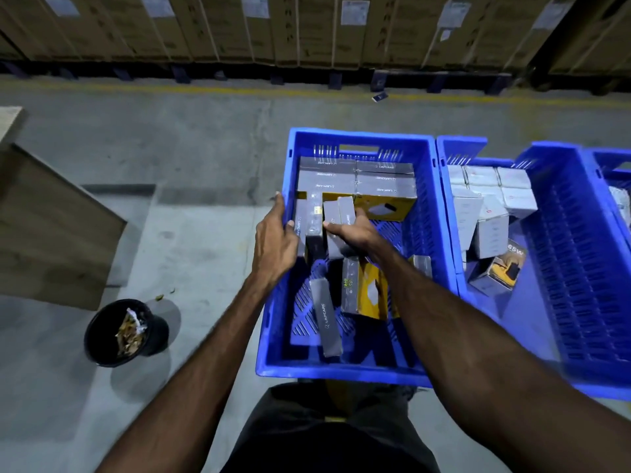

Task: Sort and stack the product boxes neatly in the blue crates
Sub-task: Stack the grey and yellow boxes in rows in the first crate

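Observation:
A blue crate [440, 233] stands in front of me on the floor. Grey and yellow product boxes [358, 180] are stacked in rows at its far end. My left hand [275, 240] lies against the crate's left wall and presses a tall grey box [309, 220] from the left. My right hand [355, 232] grips a pair of upright grey boxes [338, 211] beside it. Loose boxes lie lower in the crate: a long grey one [326, 319] and a grey and yellow one [363, 290]. A second blue crate [580, 254] to the right holds white boxes [488, 196].
A black bucket [124, 331] with scraps stands on the concrete floor at the left. A large cardboard sheet [51, 227] leans farther left. Stacked cartons on pallets [307, 29] line the far wall behind a yellow floor line. A third blue crate [614, 172] shows at the right edge.

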`<state>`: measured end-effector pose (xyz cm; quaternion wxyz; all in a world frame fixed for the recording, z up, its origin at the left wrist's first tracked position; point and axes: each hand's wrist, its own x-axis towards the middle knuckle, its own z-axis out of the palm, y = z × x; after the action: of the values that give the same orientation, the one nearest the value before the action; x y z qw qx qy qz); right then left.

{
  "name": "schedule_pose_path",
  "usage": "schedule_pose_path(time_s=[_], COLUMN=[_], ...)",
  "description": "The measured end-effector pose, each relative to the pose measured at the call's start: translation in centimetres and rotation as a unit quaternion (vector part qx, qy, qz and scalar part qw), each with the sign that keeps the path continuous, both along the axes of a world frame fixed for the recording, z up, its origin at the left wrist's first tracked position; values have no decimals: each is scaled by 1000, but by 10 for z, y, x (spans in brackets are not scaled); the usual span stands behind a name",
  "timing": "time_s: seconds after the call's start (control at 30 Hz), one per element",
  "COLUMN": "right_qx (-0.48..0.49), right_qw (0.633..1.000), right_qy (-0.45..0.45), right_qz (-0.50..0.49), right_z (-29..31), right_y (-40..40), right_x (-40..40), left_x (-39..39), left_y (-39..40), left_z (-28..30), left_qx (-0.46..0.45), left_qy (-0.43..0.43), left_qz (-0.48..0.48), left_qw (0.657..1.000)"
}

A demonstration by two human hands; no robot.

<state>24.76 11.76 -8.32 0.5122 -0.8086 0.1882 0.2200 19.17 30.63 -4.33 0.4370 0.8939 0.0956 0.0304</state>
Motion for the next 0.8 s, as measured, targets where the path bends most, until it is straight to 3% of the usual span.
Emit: schedule_pose_path(time_s=[0.17,0.23,0.6,0.8], right_qx=[58,50,26,23], right_qw=[997,998,975,964], right_qy=[13,7,37,48], right_qz=[-51,-38,219,260], right_z=[-41,-30,-1,-6], right_y=[-12,-12,-37,-39], right_x=[19,18,11,-4], left_x=[-1,0,2,1], left_y=[3,3,3,2], left_z=[-4,-3,-7,-5], left_qx=[-25,-31,-18,-24], left_qy=[23,28,25,28], left_qz=[21,27,33,33], left_qw=[999,999,999,999])
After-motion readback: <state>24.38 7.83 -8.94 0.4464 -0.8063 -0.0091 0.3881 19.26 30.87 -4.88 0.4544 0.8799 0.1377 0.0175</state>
